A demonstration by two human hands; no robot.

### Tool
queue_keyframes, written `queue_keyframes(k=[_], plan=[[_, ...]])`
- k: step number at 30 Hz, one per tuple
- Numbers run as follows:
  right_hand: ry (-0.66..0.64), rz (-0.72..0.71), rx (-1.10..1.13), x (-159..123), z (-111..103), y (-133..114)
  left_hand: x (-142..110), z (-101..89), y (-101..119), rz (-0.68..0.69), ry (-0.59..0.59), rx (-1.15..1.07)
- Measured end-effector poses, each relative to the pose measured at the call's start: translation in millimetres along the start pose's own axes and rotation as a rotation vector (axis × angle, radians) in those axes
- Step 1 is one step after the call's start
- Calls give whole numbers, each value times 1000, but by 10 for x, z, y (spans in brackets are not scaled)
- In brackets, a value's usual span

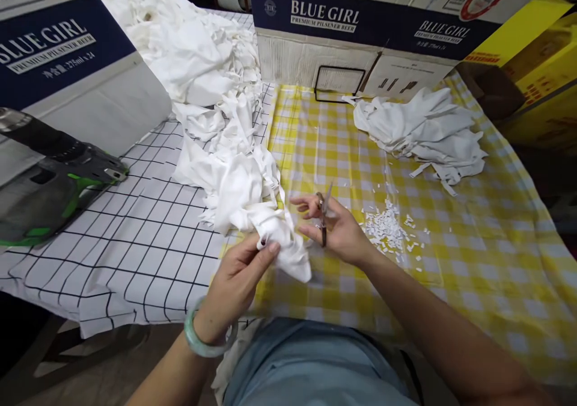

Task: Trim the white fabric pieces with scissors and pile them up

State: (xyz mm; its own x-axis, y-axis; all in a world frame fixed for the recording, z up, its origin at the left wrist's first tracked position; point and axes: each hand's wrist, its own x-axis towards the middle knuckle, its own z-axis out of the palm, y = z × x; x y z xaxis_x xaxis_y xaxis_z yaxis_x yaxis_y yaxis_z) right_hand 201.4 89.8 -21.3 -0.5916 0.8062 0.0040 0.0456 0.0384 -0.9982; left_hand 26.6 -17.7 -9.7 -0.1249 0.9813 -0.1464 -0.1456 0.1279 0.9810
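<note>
My left hand (241,273), with a pale green bangle on its wrist, pinches a white cloth piece (293,255) between thumb and fingers. A small dark spot shows on the cloth beside the fingertips. My right hand (345,228) holds small scissors (323,213) with the finger loops around its fingers and the blades pointing up, apart from the cloth. From my left hand, a long heap of white cloth pieces (180,51) with thin straps runs back along the table. Tiny white clippings (387,228) lie scattered to the right of my right hand.
A second white cloth pile (424,129) lies at the back right on the yellow checked tablecloth (455,231). Cardboard beer boxes (315,57) stand behind and at left. A power drill (58,171) rests on the left, and a black wire stand (339,84) leans at the back.
</note>
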Motion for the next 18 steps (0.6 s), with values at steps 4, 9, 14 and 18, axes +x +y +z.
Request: queue_keyframes(k=[4,9,14,18], plan=[[-161,-36,125,294,2,-118,202,59,528,287,177,-118],[-118,13,-137,77,-159,-27,515,-231,519,317,361,-145],[123,-69,-185,-276,-269,-44,1015,-750,218,350,565,96],[149,-111,-190,-397,-202,-125,906,-654,240,555,611,507]])
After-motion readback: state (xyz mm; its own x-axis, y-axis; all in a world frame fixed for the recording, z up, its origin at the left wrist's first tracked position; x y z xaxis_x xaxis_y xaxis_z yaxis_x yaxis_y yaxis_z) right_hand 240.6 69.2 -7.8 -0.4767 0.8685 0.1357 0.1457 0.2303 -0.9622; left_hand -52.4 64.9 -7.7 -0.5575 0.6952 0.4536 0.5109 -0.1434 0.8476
